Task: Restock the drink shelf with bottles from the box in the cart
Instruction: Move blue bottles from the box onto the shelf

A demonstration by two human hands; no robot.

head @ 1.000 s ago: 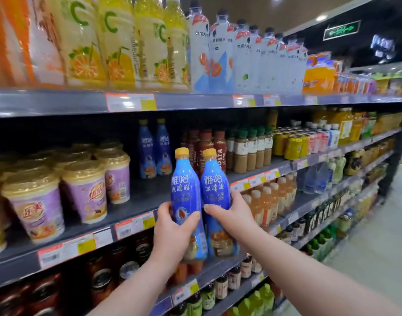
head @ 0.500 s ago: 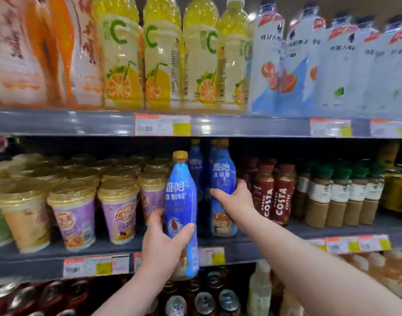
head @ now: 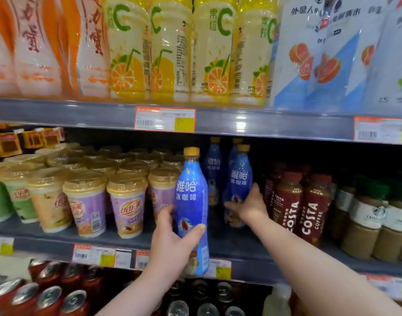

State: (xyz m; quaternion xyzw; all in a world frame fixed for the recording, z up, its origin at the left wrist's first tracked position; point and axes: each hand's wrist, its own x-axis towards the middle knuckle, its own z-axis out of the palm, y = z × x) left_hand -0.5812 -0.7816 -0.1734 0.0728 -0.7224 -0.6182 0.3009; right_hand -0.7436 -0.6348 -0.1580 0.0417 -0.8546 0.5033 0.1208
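1. L hand [head: 172, 245]: fingers wrapped round blue bottle [head: 191, 197], upright, near side of shelf [head: 229, 246] edge, right of cups [head: 127, 201].
2. R hand [head: 250, 207]: fingers clamped on 2nd bottle [head: 240, 179], further in on shelf, just left of Costa bottles [head: 309, 213].

Can't read price tag [head: 165, 119], blurred. Can't see caps of juice bottles [head: 170, 53], cropped by top edge. Can't see lower labels: near bottle [head: 189, 190] behind left hand [head: 172, 245], far bottle [head: 240, 179] behind right hand [head: 251, 207]. Can't see cans [head: 48, 296] whole, cropped at bottom.
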